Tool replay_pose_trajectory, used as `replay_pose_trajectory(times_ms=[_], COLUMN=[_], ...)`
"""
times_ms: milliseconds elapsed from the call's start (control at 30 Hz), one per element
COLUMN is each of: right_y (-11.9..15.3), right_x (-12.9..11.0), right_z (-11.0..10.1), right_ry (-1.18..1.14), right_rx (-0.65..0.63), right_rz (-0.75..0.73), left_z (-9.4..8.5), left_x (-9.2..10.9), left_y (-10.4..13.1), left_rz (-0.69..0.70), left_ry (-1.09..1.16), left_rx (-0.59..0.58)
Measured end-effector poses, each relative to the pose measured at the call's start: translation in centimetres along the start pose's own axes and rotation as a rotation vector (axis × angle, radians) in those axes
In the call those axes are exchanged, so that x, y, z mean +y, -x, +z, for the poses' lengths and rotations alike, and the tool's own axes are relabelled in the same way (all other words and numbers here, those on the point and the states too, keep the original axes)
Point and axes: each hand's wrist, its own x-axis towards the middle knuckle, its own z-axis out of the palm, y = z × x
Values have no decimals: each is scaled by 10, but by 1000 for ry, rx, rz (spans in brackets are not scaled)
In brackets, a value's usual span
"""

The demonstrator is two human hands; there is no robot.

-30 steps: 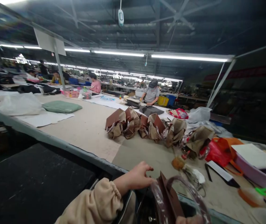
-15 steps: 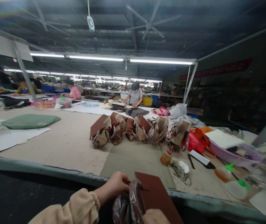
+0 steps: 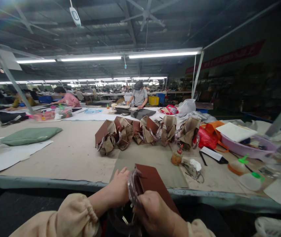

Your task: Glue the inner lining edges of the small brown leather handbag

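Observation:
A brown handbag point(image 3: 153, 181) is held at the table's front edge, tilted, its smooth flat panel facing up and to the right. Clear plastic wraps its curved handle point(image 3: 131, 186). My right hand point(image 3: 155, 209) is closed around the lower part of that handle. On the other side, my left hand point(image 3: 119, 186) rests against the bag, back of the hand up and fingers stretched out; the handle partly hides its contact with the bag. Below the hands, the dark lower part of the bag with a small bright metal piece is hard to make out.
Several brown bags point(image 3: 123, 133) stand in a row across the table point(image 3: 76, 148). To the right are a glue bottle point(image 3: 176, 157), scissors point(image 3: 197, 176), a purple basin point(image 3: 248, 148) and green-capped bottles point(image 3: 252, 181). A green pouch point(image 3: 32, 134) lies left. A person point(image 3: 139, 96) works opposite.
The handbag has been raised and moved forward onto the table edge. My right hand has come up into view on the handle; my left hand has gone from pinching near the handle to stretched fingers.

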Motion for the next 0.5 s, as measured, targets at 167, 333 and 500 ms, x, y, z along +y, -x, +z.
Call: replay_pose_trajectory(times_ms=[167,333,500], right_y=[-12,-18,-23], right_x=[16,40,50], right_z=[2,-5,-21], right_ry=[-36,-271,-436], right_rx=[112,222,248], right_rz=[150,293,318], left_z=[16,51,46], left_x=[14,24,18], left_y=[6,31,43], left_rz=[68,287,278], left_ry=[-38,123,305], left_rx=[39,-99,-188])
